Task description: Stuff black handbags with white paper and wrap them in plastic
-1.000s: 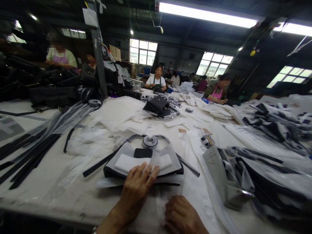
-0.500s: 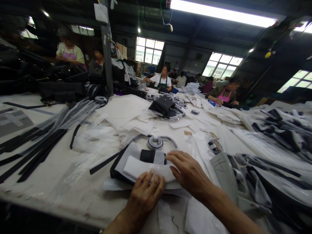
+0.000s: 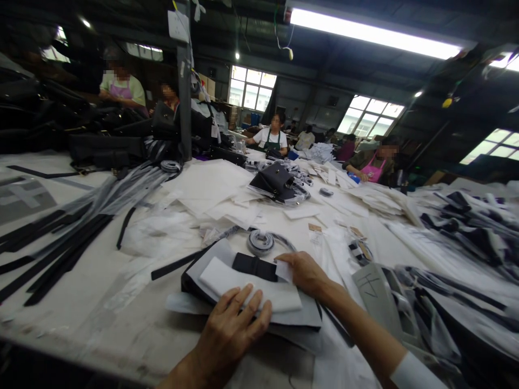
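A black bag lies in front of me, partly wrapped in thin grey-white sheets. Across it rests a folded white pad. The spread fingers of my left hand lie flat on the pad's near edge. At the bag's right side my right hand pinches a small piece of white sheet between thumb and fingers. Just beyond the bag sits a coiled, wrapped strap.
Long black straps spread over the left of the table. Another black bag lies farther back. A grey bin with wrapped parts stands on the right. Several people work in the background, one in a pink apron.
My right hand has closed on the white sheet and drawn it rightward, baring more of the black part. My left hand has shifted slightly left and its fingers have spread. The view has shifted slightly.
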`<state>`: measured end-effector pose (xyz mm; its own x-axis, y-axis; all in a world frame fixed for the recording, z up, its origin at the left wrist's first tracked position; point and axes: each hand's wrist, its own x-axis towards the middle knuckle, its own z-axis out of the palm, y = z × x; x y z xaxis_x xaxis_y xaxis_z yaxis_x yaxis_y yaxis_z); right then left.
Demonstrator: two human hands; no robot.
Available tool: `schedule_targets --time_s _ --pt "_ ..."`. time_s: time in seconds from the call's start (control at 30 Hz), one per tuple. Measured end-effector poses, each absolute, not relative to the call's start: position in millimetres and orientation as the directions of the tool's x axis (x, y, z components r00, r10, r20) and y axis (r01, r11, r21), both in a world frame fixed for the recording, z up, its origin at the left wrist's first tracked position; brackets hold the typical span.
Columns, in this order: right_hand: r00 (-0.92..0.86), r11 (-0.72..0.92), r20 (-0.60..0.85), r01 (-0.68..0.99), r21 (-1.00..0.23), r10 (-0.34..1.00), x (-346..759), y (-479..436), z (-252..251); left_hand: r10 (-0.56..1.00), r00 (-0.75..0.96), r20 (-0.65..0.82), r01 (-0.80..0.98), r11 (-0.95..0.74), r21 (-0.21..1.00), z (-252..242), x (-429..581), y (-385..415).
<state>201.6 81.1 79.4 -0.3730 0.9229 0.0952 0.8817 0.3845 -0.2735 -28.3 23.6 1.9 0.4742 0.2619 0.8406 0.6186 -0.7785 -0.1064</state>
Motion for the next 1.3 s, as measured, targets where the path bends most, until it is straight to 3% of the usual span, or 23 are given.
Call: schedule_targets --time_s 0.1,0.17,0.4,0.6,0.67,0.9,1.03,1.13,1.3 --pt "-0.355 0.307 -0.025 0.839 -0.450 0.934 217.7 85.2 80.0 0.254 0.462 0.850 0.614 -0.783 -0.100 -0.1 -34.1 21.5" --pt "-0.350 0.278 -0.066 0.832 -0.479 0.934 223.8 87.0 82.9 0.266 0.509 0.819 0.610 -0.782 -0.126 0.1 -35.3 20.1" --pt "-0.459 0.430 -0.028 0.851 -0.300 0.888 208.9 48.9 95.5 0.288 0.533 0.796 0.627 -0.766 -0.142 0.2 -29.1 22.3" --pt "-0.389 0.417 0.317 0.908 -0.023 0.865 185.5 3.5 68.8 0.282 0.530 0.800 0.616 -0.776 -0.134 -2.4 -23.1 22.4" --pt "-0.349 0.377 0.385 0.926 0.003 0.854 177.8 -2.9 59.2 0.297 0.520 0.801 0.615 -0.781 -0.109 -2.7 -19.8 21.3" --pt "-0.275 0.335 0.502 0.942 -0.032 0.820 165.4 -11.7 47.0 0.266 0.586 0.765 0.577 -0.800 -0.164 -1.0 -13.6 25.3" --pt "-0.201 0.340 0.590 0.931 -0.132 0.782 163.2 -20.4 42.2 0.298 0.640 0.708 0.575 -0.797 -0.185 1.9 -18.8 26.2" --pt "-0.200 0.385 0.598 0.901 -0.198 0.776 160.3 -30.3 44.2 0.322 0.665 0.673 0.575 -0.796 -0.188 3.3 -22.3 25.6" --pt "-0.243 0.486 0.686 0.855 -0.183 0.686 170.9 -56.7 52.9 0.314 0.654 0.688 0.539 -0.831 -0.133 4.1 -23.2 27.2"
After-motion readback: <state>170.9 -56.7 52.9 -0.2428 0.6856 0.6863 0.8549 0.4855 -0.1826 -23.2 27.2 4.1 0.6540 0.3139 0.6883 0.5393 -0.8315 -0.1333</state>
